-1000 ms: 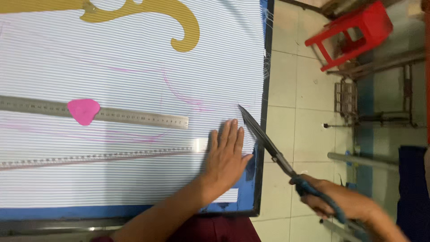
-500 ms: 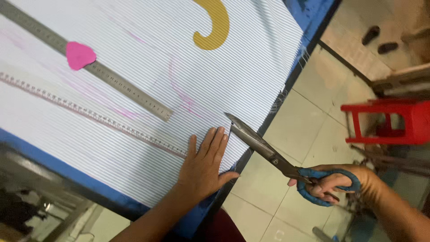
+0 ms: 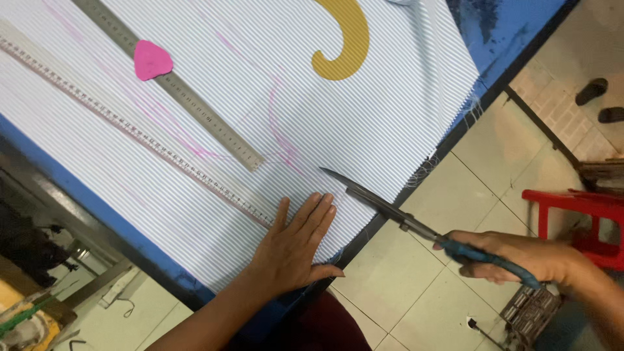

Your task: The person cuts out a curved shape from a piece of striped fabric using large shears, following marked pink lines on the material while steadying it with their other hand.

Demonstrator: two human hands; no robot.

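Worktop (image 3: 500, 39): blue, striped fabric (image 3: 260, 84) spread flat.
Left hand (image 3: 292, 250): open, pinning fabric taut.
Right hand (image 3: 520, 257): clamped on scissors (image 3: 390, 208), blades nearly closed at the fabric edge.

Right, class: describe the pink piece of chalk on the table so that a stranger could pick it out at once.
Start from the striped white fabric spread over the blue table. Two long rulers cross it on a slant; follow the grey metal ruler toward its upper end, where the tailor's chalk lies on it. It is the only small, flat, solid pink rounded triangle; the other pink marks are just thin drawn lines.
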